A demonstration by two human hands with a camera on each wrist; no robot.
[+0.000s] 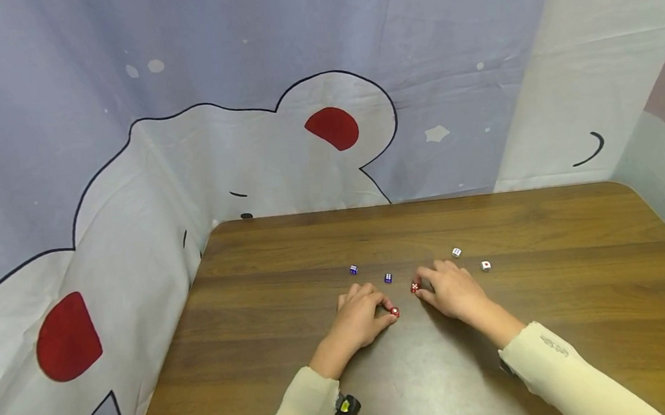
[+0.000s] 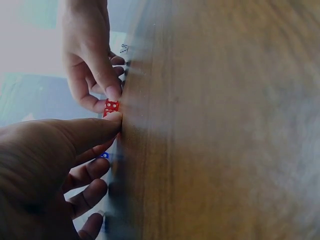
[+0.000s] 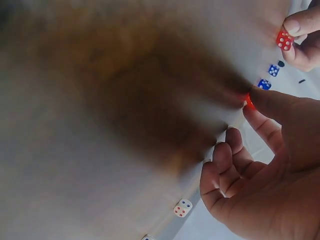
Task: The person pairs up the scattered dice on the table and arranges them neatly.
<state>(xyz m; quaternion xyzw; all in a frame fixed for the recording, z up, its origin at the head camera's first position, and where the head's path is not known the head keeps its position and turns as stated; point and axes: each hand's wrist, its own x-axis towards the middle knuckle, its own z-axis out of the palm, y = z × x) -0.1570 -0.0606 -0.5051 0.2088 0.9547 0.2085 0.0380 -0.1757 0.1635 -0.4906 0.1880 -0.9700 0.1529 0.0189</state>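
Between thumb and index finger, my left hand (image 1: pixel 358 318) pinches a red die (image 1: pixel 395 312) at the tabletop. My right hand (image 1: pixel 451 291) pinches another red die (image 1: pixel 415 288), slightly farther back and to the right. A small gap of table separates the two red dice. In the right wrist view, the right hand's red die (image 3: pixel 250 101) is mostly covered by thumb and fingertip, while the left hand's die shows a face with several white dots. Two blue dice lie beyond the left hand, one (image 1: pixel 353 269) to the left and one (image 1: pixel 388 278) nearer the middle.
Two white dice, one (image 1: pixel 456 252) behind the right hand and one (image 1: pixel 486 265) to its right, lie on the brown wooden table (image 1: pixel 587 290). A patterned curtain (image 1: pixel 444 56) hangs along the table's back and sides. A small black device (image 1: pixel 348 407) is on the left wrist.
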